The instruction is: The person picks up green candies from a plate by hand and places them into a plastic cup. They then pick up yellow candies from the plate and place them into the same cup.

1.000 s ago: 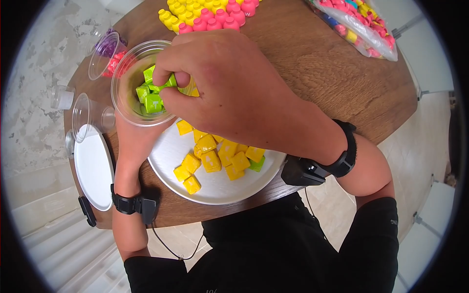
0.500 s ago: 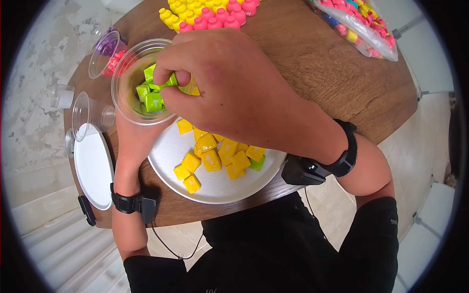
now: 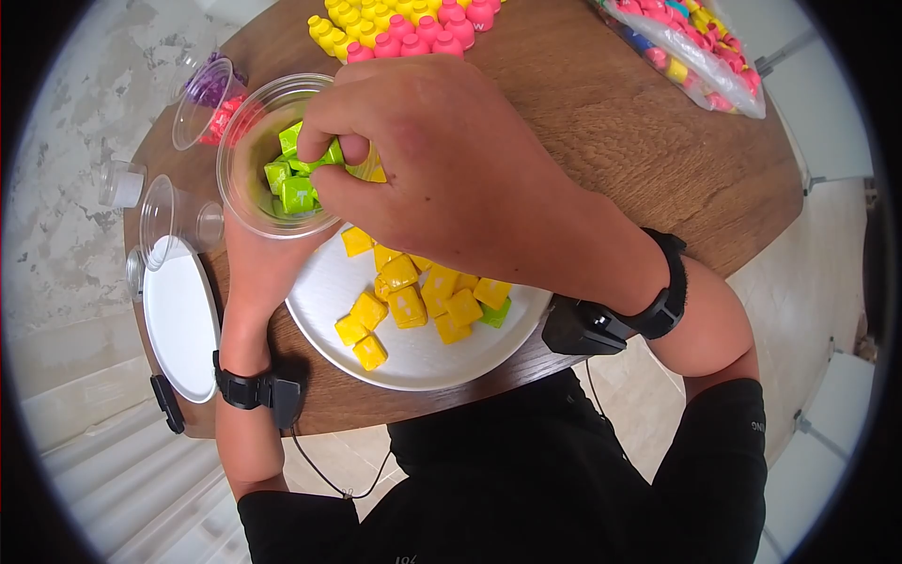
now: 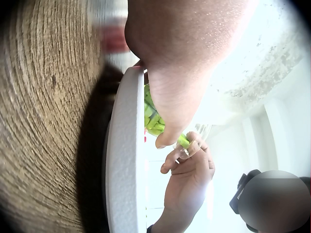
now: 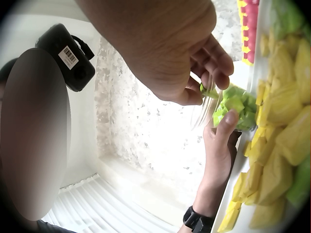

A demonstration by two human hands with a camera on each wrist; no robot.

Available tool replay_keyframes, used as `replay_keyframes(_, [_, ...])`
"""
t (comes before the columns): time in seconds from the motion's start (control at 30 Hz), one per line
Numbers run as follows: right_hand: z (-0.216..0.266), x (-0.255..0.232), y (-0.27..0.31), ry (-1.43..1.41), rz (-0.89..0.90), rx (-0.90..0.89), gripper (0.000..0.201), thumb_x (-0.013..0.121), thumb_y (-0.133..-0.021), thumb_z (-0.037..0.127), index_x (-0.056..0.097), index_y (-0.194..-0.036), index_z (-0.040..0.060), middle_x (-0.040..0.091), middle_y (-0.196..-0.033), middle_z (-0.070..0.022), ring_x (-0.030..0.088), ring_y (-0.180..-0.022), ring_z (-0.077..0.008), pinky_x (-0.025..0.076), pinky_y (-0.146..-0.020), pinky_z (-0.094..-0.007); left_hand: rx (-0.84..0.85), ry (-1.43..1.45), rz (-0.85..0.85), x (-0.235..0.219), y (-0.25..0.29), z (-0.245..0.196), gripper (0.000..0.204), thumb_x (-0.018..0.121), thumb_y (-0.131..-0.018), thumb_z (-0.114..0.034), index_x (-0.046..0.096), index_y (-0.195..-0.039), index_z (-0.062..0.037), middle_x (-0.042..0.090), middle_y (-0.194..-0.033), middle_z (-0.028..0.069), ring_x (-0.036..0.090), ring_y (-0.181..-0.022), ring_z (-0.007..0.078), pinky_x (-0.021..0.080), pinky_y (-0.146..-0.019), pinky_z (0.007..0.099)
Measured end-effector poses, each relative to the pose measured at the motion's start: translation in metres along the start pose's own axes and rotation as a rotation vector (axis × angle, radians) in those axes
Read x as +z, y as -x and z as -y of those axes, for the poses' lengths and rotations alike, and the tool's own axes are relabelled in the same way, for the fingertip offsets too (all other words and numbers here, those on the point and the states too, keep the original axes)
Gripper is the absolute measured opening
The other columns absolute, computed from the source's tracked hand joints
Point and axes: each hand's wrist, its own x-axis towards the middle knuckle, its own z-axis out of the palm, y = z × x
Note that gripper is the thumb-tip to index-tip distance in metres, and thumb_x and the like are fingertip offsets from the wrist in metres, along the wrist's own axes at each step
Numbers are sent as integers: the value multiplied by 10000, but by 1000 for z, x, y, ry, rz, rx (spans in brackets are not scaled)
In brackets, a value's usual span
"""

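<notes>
A clear plastic cup point(image 3: 231, 176) with several green wrapped cubes point(image 3: 298, 195) in it is gripped by the left hand point(image 3: 265, 258), whose thumb lies along the cup's side in the right wrist view. Over the cup's mouth, the right hand point(image 3: 423, 169) pinches a green cube point(image 5: 207, 91) between thumb and fingers. Below the hands a round white plate point(image 3: 413, 376) holds several yellow cubes point(image 3: 408, 307) and a green cube point(image 3: 495, 313) at its right side.
Yellow and pink bottles point(image 3: 399, 33) stand at the back. A bag of colourful pieces point(image 3: 686, 52) lies back right. At the left are clear cups point(image 3: 160, 221), one with pink pieces point(image 3: 224, 117), an oval white tray point(image 3: 180, 324) and a small black object point(image 3: 167, 404).
</notes>
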Motion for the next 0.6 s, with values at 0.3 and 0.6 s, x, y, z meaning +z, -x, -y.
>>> replay_keyframes(0.3, [2,-2,0,-3,24,19,193,718,-785,90,597,-679,-15,619,-691,-207,661,-704,-395,513,-653,-504,-15,24,7,0,-1,-5,848,991,-730,-108,564,-1459,-44,665,-1393,108,657,-1247,216,530,-1083,384])
replay_keyframes(0.6, [2,-2,0,-17,6,12,197,724,-787,96,603,-684,-20,620,-697,-208,664,-705,-394,515,-652,-498,-10,18,7,0,0,-3,846,993,-729,-110,565,-1455,-44,668,-1388,111,659,-1244,216,534,-1075,380])
